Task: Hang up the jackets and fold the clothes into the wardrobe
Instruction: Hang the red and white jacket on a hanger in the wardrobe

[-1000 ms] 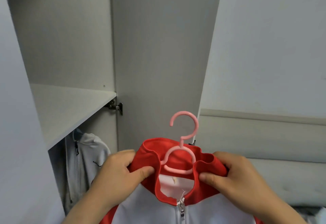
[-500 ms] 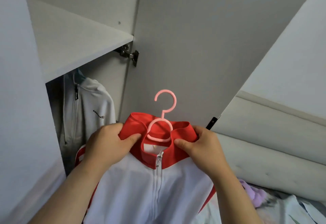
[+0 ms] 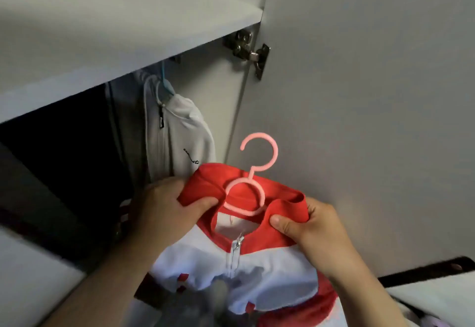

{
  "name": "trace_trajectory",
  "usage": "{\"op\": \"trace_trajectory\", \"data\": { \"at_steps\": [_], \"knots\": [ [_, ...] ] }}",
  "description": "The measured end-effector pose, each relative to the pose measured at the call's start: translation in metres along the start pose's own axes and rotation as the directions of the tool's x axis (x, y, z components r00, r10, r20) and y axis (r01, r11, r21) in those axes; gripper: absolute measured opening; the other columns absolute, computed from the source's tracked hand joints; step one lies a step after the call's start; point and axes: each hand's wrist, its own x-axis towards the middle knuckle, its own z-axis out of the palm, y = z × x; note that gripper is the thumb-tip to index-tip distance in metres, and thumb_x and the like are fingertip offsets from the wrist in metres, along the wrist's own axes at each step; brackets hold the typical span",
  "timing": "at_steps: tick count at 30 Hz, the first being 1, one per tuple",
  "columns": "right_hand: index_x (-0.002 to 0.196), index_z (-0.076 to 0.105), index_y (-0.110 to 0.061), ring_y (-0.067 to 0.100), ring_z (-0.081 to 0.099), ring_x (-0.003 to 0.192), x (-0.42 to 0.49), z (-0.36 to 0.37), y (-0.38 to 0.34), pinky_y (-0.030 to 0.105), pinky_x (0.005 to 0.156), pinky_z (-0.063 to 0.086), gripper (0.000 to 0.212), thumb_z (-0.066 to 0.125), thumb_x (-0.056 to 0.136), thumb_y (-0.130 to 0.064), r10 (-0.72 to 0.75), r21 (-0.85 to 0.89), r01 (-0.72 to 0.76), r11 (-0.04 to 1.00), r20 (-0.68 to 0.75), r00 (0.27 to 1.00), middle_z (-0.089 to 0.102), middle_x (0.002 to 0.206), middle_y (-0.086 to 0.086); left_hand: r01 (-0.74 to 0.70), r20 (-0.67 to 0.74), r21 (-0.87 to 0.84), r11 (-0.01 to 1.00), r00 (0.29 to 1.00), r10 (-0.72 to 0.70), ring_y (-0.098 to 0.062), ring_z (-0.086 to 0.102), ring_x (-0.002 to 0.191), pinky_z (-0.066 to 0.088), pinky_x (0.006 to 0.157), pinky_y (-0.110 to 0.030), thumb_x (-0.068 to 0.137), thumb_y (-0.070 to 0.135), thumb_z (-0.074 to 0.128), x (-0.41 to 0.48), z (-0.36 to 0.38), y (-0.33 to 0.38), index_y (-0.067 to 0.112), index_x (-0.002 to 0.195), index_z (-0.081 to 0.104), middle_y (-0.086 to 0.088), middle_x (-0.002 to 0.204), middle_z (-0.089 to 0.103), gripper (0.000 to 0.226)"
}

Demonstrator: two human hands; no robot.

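A red jacket [image 3: 257, 270] with a white body is held up near the middle, just in front of the open wardrobe [image 3: 221, 90]. The left side of its red collar is gripped by the left hand [image 3: 164, 208], the thumb pressed on the front of the cloth and the fingers curled behind. The right side of the collar is pinched in the same way by the right hand [image 3: 316, 226]. A pink hanger [image 3: 259, 157] is seated inside the collar. Its hook is raised above the cloth, touching nothing, and is seen against the door [image 3: 359, 95]. The zip is closed below the collar. Farther off on the left, under the shelf [image 3: 102, 31], a white jacket [image 3: 185, 131] is hung on a blue hanger [image 3: 164, 86]. A grey garment [image 3: 126, 126] is hung just beside it on the left. A metal hinge [image 3: 248, 49] is fixed where shelf and door meet.
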Motion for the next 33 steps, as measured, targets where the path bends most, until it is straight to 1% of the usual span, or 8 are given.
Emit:
{"op": "trace_trajectory", "data": {
  "at_steps": [4, 10, 16, 20, 24, 29, 31, 33],
  "knots": [
    [0.07, 0.073, -0.017, -0.001, 0.058, 0.057, 0.028, 0.015, 0.009, 0.017, 0.057, 0.05, 0.015, 0.078, 0.082, -0.009, -0.078, -0.026, 0.078, 0.997, -0.035, 0.996, 0.075, 0.07, -0.007, -0.05, -0.133, 0.017, 0.999, 0.99, 0.052, -0.014, 0.052, 0.075, 0.047, 0.075, -0.034, 0.063, 0.063, 0.06, 0.017, 0.02, -0.012, 0.012, 0.073, 0.072, -0.006, 0.071, 0.069, 0.053],
    [0.063, 0.069, -0.021, -0.006, 0.058, 0.055, 0.052, 0.039, 0.023, 0.013, 0.055, 0.046, 0.022, 0.08, 0.08, -0.012, -0.136, -0.084, 0.131, 0.988, -0.065, 0.989, 0.071, 0.063, -0.014, -0.049, -0.226, 0.154, 0.987, 0.971, 0.083, -0.018, 0.047, 0.076, 0.041, 0.076, -0.038, 0.067, 0.057, 0.059, 0.022, 0.03, -0.029, 0.009, 0.068, 0.064, -0.008, 0.069, 0.065, 0.048],
    [0.069, 0.07, -0.011, 0.003, 0.055, 0.057, 0.073, 0.066, 0.053, 0.034, 0.06, 0.051, 0.017, 0.08, 0.08, -0.019, -0.138, -0.079, 0.13, 0.988, -0.097, 0.986, 0.069, 0.066, 0.001, -0.01, -0.247, 0.155, 0.988, 0.968, 0.049, -0.034, 0.06, 0.079, 0.044, 0.081, -0.048, 0.068, 0.055, 0.059, 0.021, 0.058, -0.06, 0.007, 0.071, 0.064, -0.014, 0.075, 0.068, 0.049],
    [0.07, 0.067, -0.001, 0.007, 0.046, 0.056, 0.088, 0.088, 0.084, 0.043, 0.055, 0.047, 0.027, 0.082, 0.079, -0.022, -0.143, -0.01, 0.143, 0.99, -0.097, 0.985, 0.064, 0.062, 0.013, -0.06, -0.309, 0.181, 0.982, 0.944, 0.114, -0.033, 0.058, 0.072, 0.035, 0.075, -0.039, 0.07, 0.055, 0.061, 0.018, 0.081, -0.091, 0.011, 0.068, 0.062, -0.009, 0.069, 0.064, 0.044],
    [0.08, 0.067, 0.006, 0.008, 0.047, 0.061, 0.1, 0.109, 0.117, 0.047, 0.057, 0.05, 0.054, 0.074, 0.066, -0.046, -0.179, 0.042, 0.183, 0.982, -0.094, 0.979, 0.064, 0.071, 0.023, -0.127, -0.36, 0.245, 0.961, 0.909, 0.212, -0.034, 0.059, 0.073, 0.036, 0.076, -0.042, 0.074, 0.053, 0.06, 0.007, 0.103, -0.124, 0.009, 0.073, 0.065, -0.009, 0.069, 0.064, 0.045],
    [0.077, 0.074, -0.012, 0.003, 0.048, 0.056, 0.108, 0.129, 0.165, 0.041, 0.055, 0.05, 0.013, 0.086, 0.074, -0.017, -0.265, 0.062, 0.272, 0.96, -0.106, 0.958, 0.068, 0.064, 0.012, -0.152, -0.312, 0.301, 0.941, 0.917, 0.248, -0.03, 0.058, 0.073, 0.029, 0.073, -0.037, 0.081, 0.056, 0.052, -0.008, 0.125, -0.146, 0.019, 0.077, 0.065, 0.006, 0.071, 0.056, 0.039],
    [0.075, 0.076, -0.026, 0.001, 0.05, 0.055, 0.111, 0.133, 0.182, 0.036, 0.057, 0.052, 0.015, 0.083, 0.073, -0.013, -0.298, 0.072, 0.308, 0.949, -0.115, 0.948, 0.071, 0.066, 0.007, -0.189, -0.235, 0.399, 0.897, 0.925, 0.3, -0.028, 0.054, 0.071, 0.022, 0.069, -0.033, 0.087, 0.053, 0.047, -0.012, 0.134, -0.151, 0.023, 0.077, 0.062, 0.007, 0.071, 0.055, 0.035],
    [0.074, 0.075, -0.028, 0.001, 0.05, 0.054, 0.113, 0.136, 0.198, 0.033, 0.056, 0.051, 0.015, 0.082, 0.075, -0.014, -0.354, 0.07, 0.363, 0.929, -0.114, 0.928, 0.071, 0.063, 0.004, -0.202, -0.195, 0.486, 0.85, 0.923, 0.331, -0.028, 0.051, 0.069, 0.018, 0.067, -0.033, 0.087, 0.046, 0.043, -0.021, 0.142, -0.156, 0.022, 0.076, 0.059, 0.004, 0.07, 0.053, 0.031]
  ]
}}
